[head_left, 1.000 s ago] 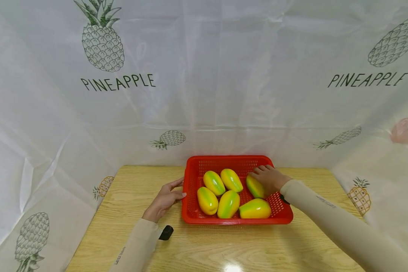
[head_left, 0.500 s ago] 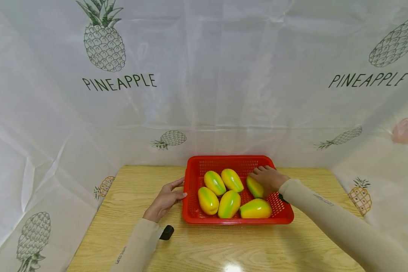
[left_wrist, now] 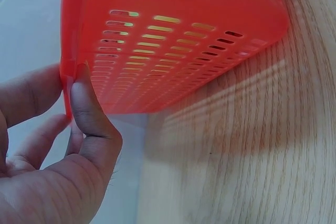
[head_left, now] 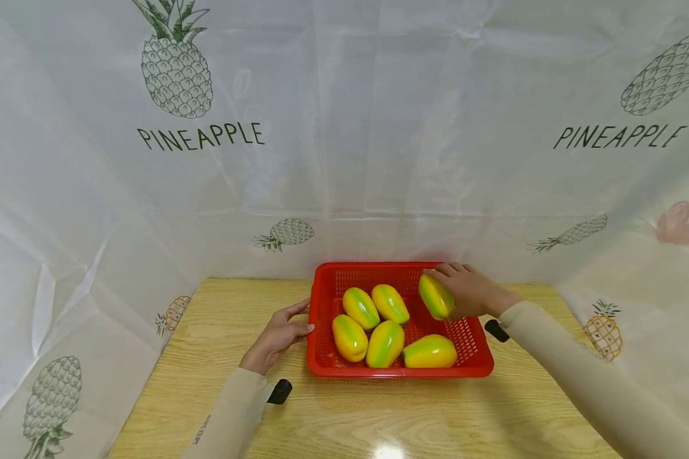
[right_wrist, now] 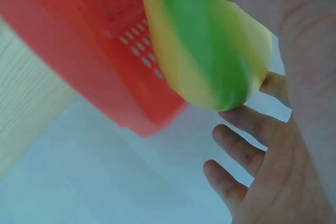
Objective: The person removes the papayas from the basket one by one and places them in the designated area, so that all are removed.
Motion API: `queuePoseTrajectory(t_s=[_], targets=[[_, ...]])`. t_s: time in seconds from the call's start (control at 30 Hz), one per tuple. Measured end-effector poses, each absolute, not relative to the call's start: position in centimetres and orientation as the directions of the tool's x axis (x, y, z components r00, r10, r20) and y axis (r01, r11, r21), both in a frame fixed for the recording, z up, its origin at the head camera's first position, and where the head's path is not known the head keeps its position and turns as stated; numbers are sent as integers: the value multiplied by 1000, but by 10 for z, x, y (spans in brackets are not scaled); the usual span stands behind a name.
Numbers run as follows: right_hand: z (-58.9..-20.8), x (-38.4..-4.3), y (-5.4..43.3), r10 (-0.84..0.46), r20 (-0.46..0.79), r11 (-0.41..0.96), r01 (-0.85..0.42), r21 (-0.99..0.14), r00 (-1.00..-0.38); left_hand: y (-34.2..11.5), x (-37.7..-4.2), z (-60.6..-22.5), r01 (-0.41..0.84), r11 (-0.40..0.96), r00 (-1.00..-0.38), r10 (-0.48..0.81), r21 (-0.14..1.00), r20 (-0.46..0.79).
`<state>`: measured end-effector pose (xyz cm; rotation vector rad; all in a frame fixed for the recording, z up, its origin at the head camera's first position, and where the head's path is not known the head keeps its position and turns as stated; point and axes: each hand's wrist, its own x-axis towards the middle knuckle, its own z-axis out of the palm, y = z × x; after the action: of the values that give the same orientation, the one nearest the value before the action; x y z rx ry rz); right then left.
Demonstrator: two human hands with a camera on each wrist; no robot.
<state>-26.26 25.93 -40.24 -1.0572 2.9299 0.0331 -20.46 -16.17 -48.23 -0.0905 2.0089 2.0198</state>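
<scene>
In the head view my right hand (head_left: 469, 290) holds a yellow-green papaya (head_left: 436, 297) up over the right end of a red plastic basket (head_left: 390, 372). The right wrist view shows the thumb and fingers around this papaya (right_wrist: 210, 45), with some lower fingers spread away from it. At the basket's left side, my left hand (head_left: 281, 334) pinches the rim. Up close in the left wrist view, its thumb (left_wrist: 86, 103) presses the outer side of the rim, with fingers opposite. Several more papayas lie in the basket, one (head_left: 430, 352) by the front right corner.
The basket stands on a wooden table (head_left: 344, 427), toward its back edge. A white sheet printed with pineapples (head_left: 379, 159) hangs behind and along both sides. A dark wrist device (head_left: 279, 391) sits by the left sleeve, another (head_left: 497, 331) by the right.
My right hand has lifted the papaya up from the basket floor and moved slightly to the right. The left hand stays at the rim, and the other papayas lie as before.
</scene>
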Motion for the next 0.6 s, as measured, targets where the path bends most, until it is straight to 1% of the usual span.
queuePoseTrajectory(t_s=[0.2, 0.3, 0.6], targets=[[-388, -255, 279, -622, 62, 779, -625, -53, -781, -162, -205, -482, -249, 8, -956, 159, 968, -247], [-383, -251, 289, -613, 88, 782, -619, -73, -785, -163, -206, -483, -249, 5, -956, 161, 968, -247], [-372, -242, 323, -542, 97, 823, -550, -142, -835, -163, -207, -484, -251, 11, -954, 166, 968, -250]])
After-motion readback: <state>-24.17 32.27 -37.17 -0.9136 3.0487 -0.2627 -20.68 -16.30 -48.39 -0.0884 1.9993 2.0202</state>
